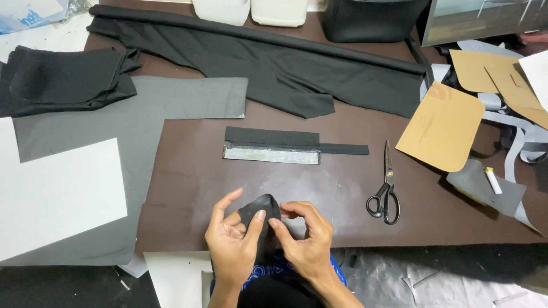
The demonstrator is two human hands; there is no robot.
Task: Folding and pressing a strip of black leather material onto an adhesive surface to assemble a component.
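Left hand [231, 236] and right hand [305, 236]: both pinched shut on a small black fabric piece [260, 210], held over the brown table's near edge [188, 228]. Scissors [386, 194]: right of the piece, bare table between. Black-and-grey strip [274, 146]: beyond. Two pale plastic containers [251, 10]: far edge, contents not visible.
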